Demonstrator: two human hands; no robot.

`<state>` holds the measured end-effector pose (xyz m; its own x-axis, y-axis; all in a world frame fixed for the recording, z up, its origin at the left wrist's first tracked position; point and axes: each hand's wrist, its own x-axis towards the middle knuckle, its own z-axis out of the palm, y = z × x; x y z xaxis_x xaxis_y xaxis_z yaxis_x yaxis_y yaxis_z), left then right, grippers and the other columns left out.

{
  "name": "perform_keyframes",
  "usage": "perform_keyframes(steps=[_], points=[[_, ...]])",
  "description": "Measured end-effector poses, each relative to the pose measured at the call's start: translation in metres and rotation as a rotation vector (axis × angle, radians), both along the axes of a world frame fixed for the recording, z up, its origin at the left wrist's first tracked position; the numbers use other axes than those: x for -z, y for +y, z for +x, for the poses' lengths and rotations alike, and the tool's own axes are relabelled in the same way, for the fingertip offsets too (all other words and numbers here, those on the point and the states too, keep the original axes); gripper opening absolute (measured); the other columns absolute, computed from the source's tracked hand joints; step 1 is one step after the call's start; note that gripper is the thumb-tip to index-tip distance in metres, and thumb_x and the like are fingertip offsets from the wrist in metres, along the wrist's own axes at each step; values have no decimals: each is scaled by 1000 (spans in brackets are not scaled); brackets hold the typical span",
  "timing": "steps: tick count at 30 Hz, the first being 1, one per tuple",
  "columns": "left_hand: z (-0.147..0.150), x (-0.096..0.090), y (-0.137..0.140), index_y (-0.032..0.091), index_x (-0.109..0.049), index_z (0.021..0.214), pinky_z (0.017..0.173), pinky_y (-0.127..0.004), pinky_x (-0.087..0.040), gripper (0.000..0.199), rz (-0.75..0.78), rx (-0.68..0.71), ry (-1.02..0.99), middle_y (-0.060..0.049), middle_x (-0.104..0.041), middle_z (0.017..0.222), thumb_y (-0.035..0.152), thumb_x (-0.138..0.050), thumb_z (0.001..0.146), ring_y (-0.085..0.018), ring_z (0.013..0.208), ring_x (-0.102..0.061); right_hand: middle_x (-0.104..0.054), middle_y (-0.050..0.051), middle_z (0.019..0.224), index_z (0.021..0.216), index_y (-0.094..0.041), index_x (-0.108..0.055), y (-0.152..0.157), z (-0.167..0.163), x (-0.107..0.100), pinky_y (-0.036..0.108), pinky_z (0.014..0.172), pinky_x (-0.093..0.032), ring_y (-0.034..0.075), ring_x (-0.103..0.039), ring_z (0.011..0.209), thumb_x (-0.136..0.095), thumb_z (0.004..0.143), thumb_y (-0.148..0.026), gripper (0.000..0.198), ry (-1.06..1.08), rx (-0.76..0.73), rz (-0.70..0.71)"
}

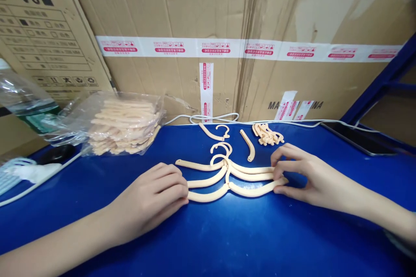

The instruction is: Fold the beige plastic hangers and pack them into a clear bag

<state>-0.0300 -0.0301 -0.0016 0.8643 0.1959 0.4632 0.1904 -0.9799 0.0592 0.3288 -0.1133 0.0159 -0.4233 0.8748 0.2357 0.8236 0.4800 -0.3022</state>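
Note:
Several cream plastic hangers with curled hooks lie one behind another on the blue table. My left hand (162, 194) is closed around the left arm ends of the front hanger (208, 195) and the one behind it; its fingertips are partly hidden. At the other side my right hand (297, 173) pinches the front hanger's right arm end between thumb and fingers, and its fingers also meet the right ends of the arms behind. The rearmost hanger's left arm (198, 165) lies free of my left hand.
Behind the hangers lie a hook with one arm attached (212, 133), a loose hanger arm (248, 146) and a pile of hooks (268, 134). A clear bag of hanger arms (125, 125), a bottle (29, 99) and a phone (357, 138) are around them. Cardboard (182, 4) stands behind.

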Motion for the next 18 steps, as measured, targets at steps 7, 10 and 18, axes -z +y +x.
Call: perform_keyframes(steps=[7, 10, 18], points=[[0, 3, 4, 14, -61, 96, 75, -38, -46, 15, 307, -47, 59, -8, -68, 92, 4, -50, 93, -22, 83, -60, -58, 5, 89, 84, -22, -59, 2, 5, 4, 34, 72, -49, 21, -57, 83, -62, 90, -43, 22, 56, 72, -27], [3, 4, 7, 16, -59, 94, 75, -37, -46, 15, 235, -89, 49, -6, -67, 91, 7, -47, 96, -20, 82, -60, -59, 4, 89, 87, -23, -58, 4, 6, 5, 35, 72, -48, 22, -57, 84, -62, 89, -46, 24, 51, 99, -41], [6, -6, 13, 20, -53, 116, 97, -38, -49, 20, -170, -189, 97, -12, -52, 133, 23, -49, 96, -24, 121, -53, -59, 6, 110, 111, -24, -57, 5, 2, 5, 38, 87, -47, 24, -56, 103, -60, 91, -49, 32, 59, 86, -95]])
